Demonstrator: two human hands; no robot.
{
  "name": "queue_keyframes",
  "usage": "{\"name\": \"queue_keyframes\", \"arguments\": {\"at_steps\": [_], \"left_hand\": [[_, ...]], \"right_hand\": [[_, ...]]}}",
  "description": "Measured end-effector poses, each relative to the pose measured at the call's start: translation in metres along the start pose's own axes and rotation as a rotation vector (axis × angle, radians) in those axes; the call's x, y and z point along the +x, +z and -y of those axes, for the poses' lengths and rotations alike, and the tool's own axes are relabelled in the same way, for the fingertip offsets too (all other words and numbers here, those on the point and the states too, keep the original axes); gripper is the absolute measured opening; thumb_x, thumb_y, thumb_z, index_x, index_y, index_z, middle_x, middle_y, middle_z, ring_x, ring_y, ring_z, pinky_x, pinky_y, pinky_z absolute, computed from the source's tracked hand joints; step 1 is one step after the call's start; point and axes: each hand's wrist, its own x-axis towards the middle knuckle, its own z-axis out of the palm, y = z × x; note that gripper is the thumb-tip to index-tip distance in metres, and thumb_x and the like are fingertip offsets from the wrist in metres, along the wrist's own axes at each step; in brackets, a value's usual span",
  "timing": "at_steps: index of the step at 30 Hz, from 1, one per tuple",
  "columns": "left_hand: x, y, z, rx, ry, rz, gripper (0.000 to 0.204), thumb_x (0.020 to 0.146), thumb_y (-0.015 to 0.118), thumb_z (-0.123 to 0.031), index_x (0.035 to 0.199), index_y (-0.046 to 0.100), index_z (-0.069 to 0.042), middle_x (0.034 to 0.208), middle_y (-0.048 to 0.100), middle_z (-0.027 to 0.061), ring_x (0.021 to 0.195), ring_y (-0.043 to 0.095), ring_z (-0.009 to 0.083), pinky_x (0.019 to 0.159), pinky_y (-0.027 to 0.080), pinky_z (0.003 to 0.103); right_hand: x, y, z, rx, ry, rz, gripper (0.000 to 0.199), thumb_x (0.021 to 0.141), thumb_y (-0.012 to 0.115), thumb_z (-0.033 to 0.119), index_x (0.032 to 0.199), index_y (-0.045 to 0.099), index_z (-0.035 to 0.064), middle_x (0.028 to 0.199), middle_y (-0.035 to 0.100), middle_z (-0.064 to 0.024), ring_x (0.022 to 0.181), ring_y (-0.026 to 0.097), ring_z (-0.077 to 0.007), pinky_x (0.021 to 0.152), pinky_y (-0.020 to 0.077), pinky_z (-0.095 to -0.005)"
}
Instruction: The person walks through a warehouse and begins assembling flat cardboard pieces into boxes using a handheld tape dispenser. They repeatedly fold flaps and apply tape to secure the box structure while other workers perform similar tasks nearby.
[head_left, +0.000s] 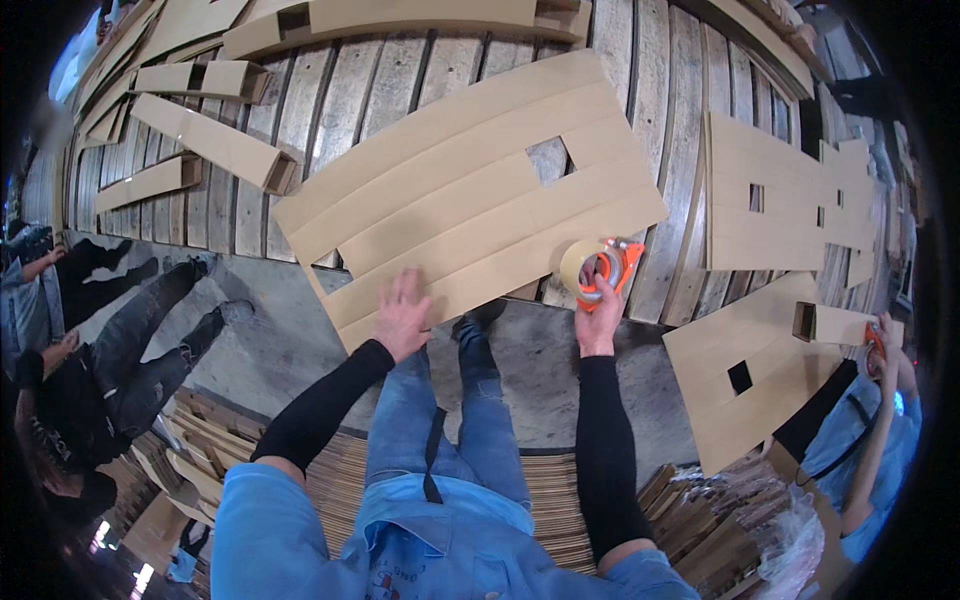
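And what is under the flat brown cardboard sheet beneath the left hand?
Worn grey-brown wooden slats show beyond the far edge of the flat brown cardboard sheet and through its cutouts. Anything else beneath is covered and cannot be seen.

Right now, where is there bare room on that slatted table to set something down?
Bare slats show right of the large cardboard sheet, up to the flat sheets, and between the large sheet's upper edge and the long folded piece. The upper left is crowded with tubes.

Tape dispenser (624,266) — in right fingers (606,296)
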Motion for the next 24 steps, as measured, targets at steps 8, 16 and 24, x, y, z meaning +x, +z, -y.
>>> {"name": "queue_keyframes", "arguments": {"at_steps": [8, 16, 24], "left_hand": [[0.018, 0.032, -0.003, 0.059, 0.063, -0.125, 0.037, 0.077, 0.072, -0.012, 0.113, 0.065, -0.013, 0.158, 0.029, 0.0279, 0.145, 0.031, 0.0467, 0.116, 0.026, 0.064], [0.061, -0.039, 0.100, -1.245, -0.235, 0.616, 0.048, 0.076, 0.078, -0.002, 0.122, 0.067, -0.006, 0.109, 0.074, 0.0025, 0.104, 0.069, 0.0149, 0.096, 0.052, 0.030], [0.106, -0.018, 0.176, -1.171, -0.336, 0.635, 0.060, 0.079, 0.086, -0.009, 0.131, 0.058, 0.001, 0.121, 0.070, 0.0076, 0.109, 0.066, 0.0141, 0.097, 0.053, 0.031]], "right_hand": [[0.009, 0.013, -0.001, -0.140, 0.024, 0.043, 0.047, 0.092, 0.063, 0.005, 0.138, 0.052, 0.0037, 0.129, 0.064, -0.0118, 0.119, 0.064, -0.0236, 0.104, 0.0499, -0.0400], [-0.025, 0.045, 0.038, -0.155, -0.030, 0.255, 0.051, 0.091, 0.060, 0.003, 0.141, 0.049, -0.0003, 0.124, 0.065, -0.0109, 0.109, 0.066, -0.0243, 0.096, 0.0542, -0.0434], [0.042, 0.136, -0.027, -0.458, -0.129, 0.555, 0.062, 0.088, 0.064, -0.001, 0.147, 0.044, -0.0049, 0.132, 0.062, -0.0128, 0.116, 0.062, -0.0186, 0.101, 0.0508, -0.0359]]}}
